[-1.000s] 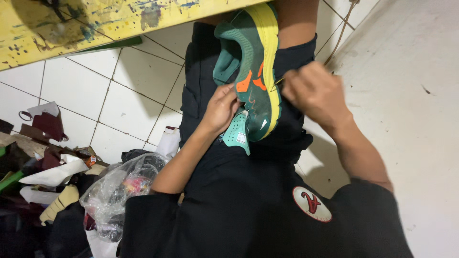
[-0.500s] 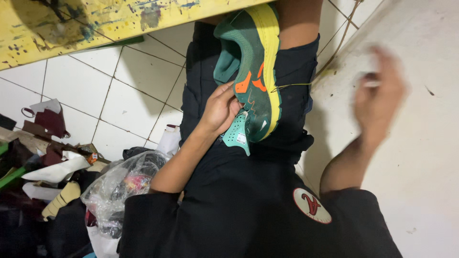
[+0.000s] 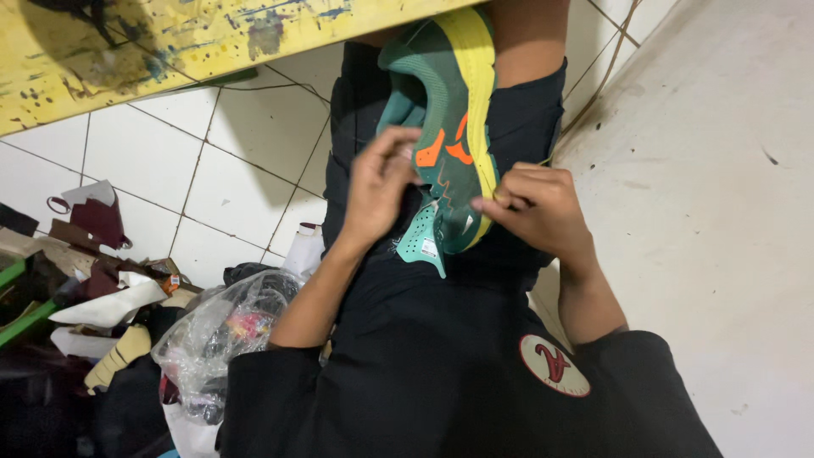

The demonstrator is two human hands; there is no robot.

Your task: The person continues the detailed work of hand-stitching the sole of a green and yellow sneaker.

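Note:
A green sports shoe (image 3: 445,127) with a yellow sole and orange marks lies on my lap between my knees. My left hand (image 3: 377,191) grips its upper near the heel, beside a loose teal perforated insole piece (image 3: 421,242). My right hand (image 3: 534,208) presses against the yellow sole edge with fingers pinched; something thin may be between the fingertips, but it is too small to tell. A thin thread (image 3: 585,93) runs from the shoe up to the right.
A yellow paint-stained board (image 3: 170,42) spans the top left. White floor tiles (image 3: 186,178) lie below it. Shoe parts and scraps (image 3: 93,288), a clear plastic bag (image 3: 220,331) and a white bottle (image 3: 303,250) crowd the left. A grey wall (image 3: 721,212) stands at right.
My right hand swung out to the right away from the shoe, then came back to the sole edge. My left hand shifted slightly higher on the shoe.

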